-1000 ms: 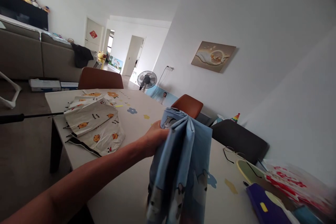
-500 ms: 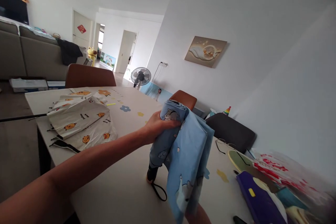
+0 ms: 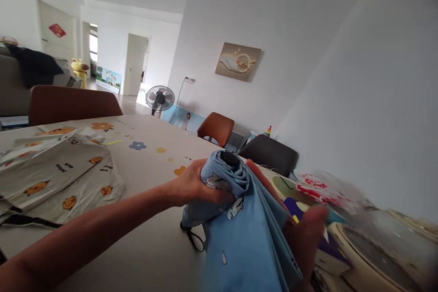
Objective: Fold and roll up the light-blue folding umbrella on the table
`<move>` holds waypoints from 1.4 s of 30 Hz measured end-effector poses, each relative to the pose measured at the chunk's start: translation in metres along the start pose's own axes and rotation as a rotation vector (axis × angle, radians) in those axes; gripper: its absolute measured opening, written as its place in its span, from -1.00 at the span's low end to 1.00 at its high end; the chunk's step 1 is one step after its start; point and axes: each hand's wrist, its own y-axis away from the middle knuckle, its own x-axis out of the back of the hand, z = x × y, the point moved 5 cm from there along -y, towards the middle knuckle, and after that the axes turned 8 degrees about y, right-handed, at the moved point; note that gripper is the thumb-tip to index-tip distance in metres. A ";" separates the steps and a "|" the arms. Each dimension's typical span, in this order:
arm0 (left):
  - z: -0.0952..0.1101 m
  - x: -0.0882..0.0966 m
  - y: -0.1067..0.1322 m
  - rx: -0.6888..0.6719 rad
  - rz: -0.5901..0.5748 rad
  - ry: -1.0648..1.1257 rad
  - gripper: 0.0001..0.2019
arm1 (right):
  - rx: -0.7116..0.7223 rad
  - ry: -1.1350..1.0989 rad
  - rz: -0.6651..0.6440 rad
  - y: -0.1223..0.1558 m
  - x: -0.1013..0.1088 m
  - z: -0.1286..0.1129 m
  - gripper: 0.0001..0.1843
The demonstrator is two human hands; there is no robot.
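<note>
A blue umbrella [image 3: 246, 242], loosely folded, is held up over a pale table [image 3: 153, 255]; the left hand [image 3: 195, 185] curls firmly round its rolled top; the right hand [image 3: 303, 242], blurred, has its thumb spread beside the loose folds, grip unclear; a cream umbrella [image 3: 78, 171] lies at left.

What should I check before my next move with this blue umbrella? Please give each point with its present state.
1. Left grip around the rolled part of the blue umbrella: ok.
2. Right grip firm on the folds: cannot tell; it is blurred and partly hidden.
3. Canopy fully rolled: not ok; wide folds spread loose.
4. Wrist strap clear of the fingers: ok.
5. Cartoon-print umbrella apart from the blue one: ok.
</note>
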 end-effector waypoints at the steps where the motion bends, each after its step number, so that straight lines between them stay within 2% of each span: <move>1: -0.001 -0.002 0.000 0.004 -0.024 0.007 -0.75 | -0.048 -0.102 0.006 -0.002 -0.004 -0.001 -0.13; 3: 0.002 -0.008 0.002 -0.006 -0.097 -0.014 -0.75 | -0.194 -0.412 -0.011 -0.004 -0.013 0.004 -0.21; 5: 0.007 -0.017 0.006 -0.029 -0.192 -0.057 -0.76 | -0.269 -0.629 -0.045 -0.003 -0.025 0.006 -0.30; 7: 0.013 -0.027 0.011 -0.029 -0.279 -0.074 -0.75 | -0.220 -0.666 -0.029 0.003 -0.032 0.002 -0.35; 10: 0.017 -0.037 0.017 0.006 -0.328 -0.056 -0.70 | -0.049 -0.479 0.092 0.015 -0.033 -0.010 -0.39; 13: 0.016 -0.040 0.019 0.046 -0.297 -0.091 -0.71 | 0.090 -0.251 0.196 0.025 -0.030 -0.023 -0.42; 16: 0.013 -0.042 0.021 0.082 -0.252 -0.132 -0.76 | 0.152 -0.213 0.235 0.031 -0.026 -0.030 -0.38; 19: 0.013 -0.044 0.023 0.088 -0.189 -0.184 -0.72 | 0.211 -0.247 0.203 0.033 -0.023 -0.036 -0.30; 22: 0.016 -0.045 0.025 0.078 -0.110 -0.260 -0.75 | 0.259 -0.245 0.116 0.033 -0.020 -0.043 -0.20; 24: 0.021 -0.048 0.025 0.053 -0.113 -0.265 -0.78 | 0.230 -0.251 0.081 0.030 -0.020 -0.045 -0.16; 27: 0.029 -0.052 0.024 0.005 -0.171 -0.183 -0.75 | 0.139 -0.308 0.103 0.027 -0.019 -0.044 -0.18; 30: 0.030 -0.052 0.023 0.098 -0.129 -0.155 -0.70 | 0.098 -0.373 0.131 0.027 -0.018 -0.045 -0.04; 32: 0.027 -0.051 0.023 0.143 -0.115 -0.136 -0.67 | 0.101 -0.413 0.088 0.028 -0.019 -0.049 0.03; 34: 0.024 -0.053 0.024 0.110 -0.151 -0.076 -0.64 | 0.104 -0.430 0.035 0.030 -0.020 -0.053 -0.01; 36: 0.023 -0.054 0.025 0.060 -0.159 -0.011 -0.61 | 0.112 -0.439 0.035 0.031 -0.021 -0.055 -0.05; 38: 0.023 -0.054 0.026 0.052 -0.115 0.033 -0.62 | 0.127 -0.448 0.070 0.031 -0.022 -0.054 -0.02; 42: 0.025 -0.053 0.027 0.131 -0.013 0.032 -0.66 | 0.140 -0.438 0.077 0.033 -0.028 -0.049 0.09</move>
